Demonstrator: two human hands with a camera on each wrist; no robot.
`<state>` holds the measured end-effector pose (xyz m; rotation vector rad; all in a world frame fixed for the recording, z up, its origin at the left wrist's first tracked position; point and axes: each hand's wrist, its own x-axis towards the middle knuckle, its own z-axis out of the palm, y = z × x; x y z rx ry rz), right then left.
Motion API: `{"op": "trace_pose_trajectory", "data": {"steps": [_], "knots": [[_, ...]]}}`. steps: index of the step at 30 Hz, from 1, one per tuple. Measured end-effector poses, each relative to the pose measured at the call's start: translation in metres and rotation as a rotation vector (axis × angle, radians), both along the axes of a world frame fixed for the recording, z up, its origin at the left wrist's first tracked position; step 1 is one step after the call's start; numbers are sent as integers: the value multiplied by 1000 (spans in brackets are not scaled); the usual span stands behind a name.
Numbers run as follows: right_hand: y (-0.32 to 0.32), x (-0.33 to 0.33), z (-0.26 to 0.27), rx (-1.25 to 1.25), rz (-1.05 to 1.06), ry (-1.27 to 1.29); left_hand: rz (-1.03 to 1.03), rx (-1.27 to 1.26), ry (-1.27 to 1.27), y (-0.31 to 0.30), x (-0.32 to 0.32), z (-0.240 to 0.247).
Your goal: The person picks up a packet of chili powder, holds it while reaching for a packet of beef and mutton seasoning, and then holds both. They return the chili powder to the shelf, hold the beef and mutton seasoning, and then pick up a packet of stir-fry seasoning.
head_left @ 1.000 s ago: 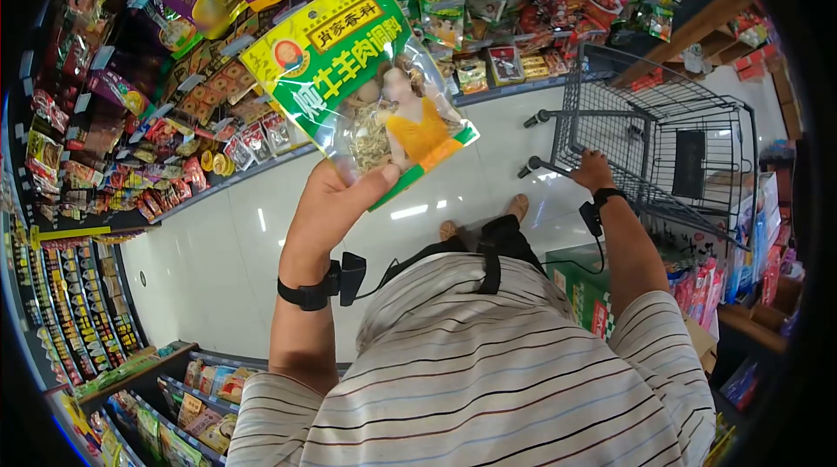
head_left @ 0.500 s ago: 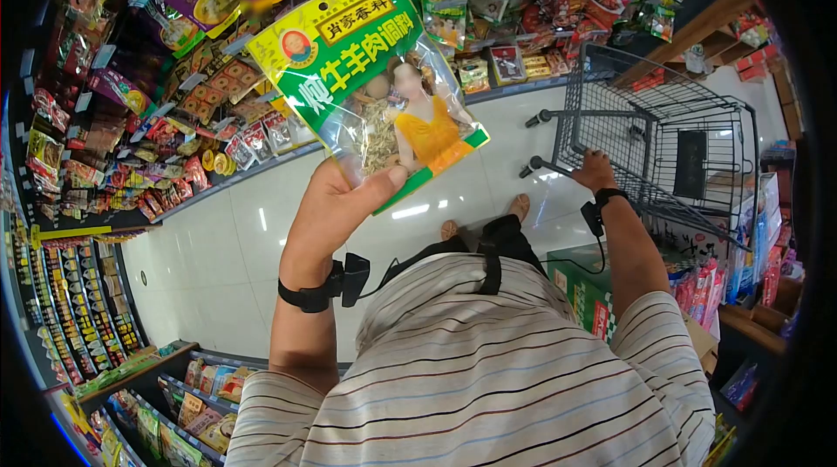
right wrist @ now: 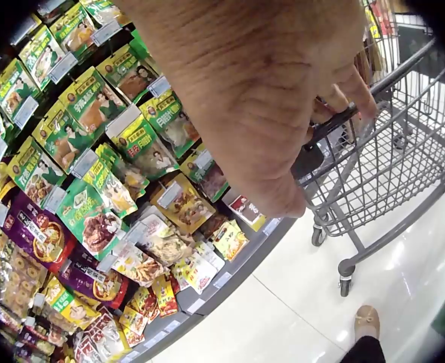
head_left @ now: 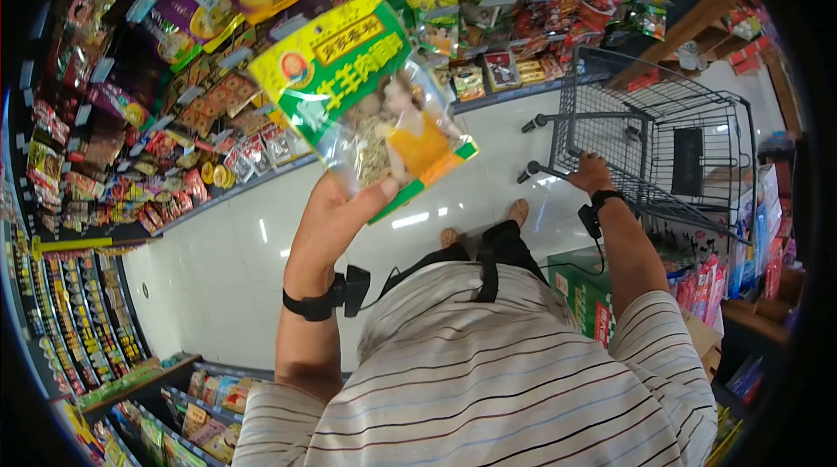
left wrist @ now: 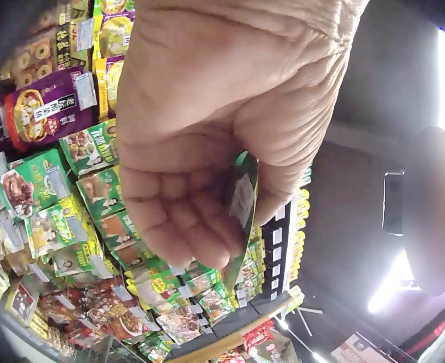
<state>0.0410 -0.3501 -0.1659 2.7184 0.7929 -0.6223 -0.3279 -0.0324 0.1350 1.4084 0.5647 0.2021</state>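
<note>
A green and yellow packet (head_left: 362, 101) with a clear window showing dried contents is pinched at its lower edge by my left hand (head_left: 336, 218), thumb on the front. From the left wrist view the packet (left wrist: 243, 227) appears edge-on between the thumb and the curled fingers of the left hand (left wrist: 200, 136). My right hand (head_left: 593, 174) is on the near side of the grey wire cart (head_left: 689, 131). In the right wrist view, the fingers of that right hand (right wrist: 283, 113) curl over the bar of the cart (right wrist: 404, 159).
Shelves of packaged food (head_left: 200, 92) curve along the front and left. A green carton (head_left: 584, 288) stands at the right, beside pink packages (head_left: 702, 286). Lower shelves (head_left: 196, 397) stand at the lower left. Pale tiled floor (head_left: 218, 249) lies between them.
The packet has dropped slightly in the head view and its print is blurred. The shelves have shifted a little in view. The left hand still pinches the packet, and the right hand stays on the cart.
</note>
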Motion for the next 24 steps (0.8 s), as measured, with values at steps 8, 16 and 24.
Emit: {"op": "trace_pose_trajectory", "data": {"steps": [8,16,24], "knots": [[5,-3,15,-55,-80,43,9,-179,-131,-3,-4,-38],[-2,2,12,101,-143,33,83,-120,59,-14,13,-58],[-2,25,-13,93,-148,107,-39,-72,291,-29,37,-78]]}}
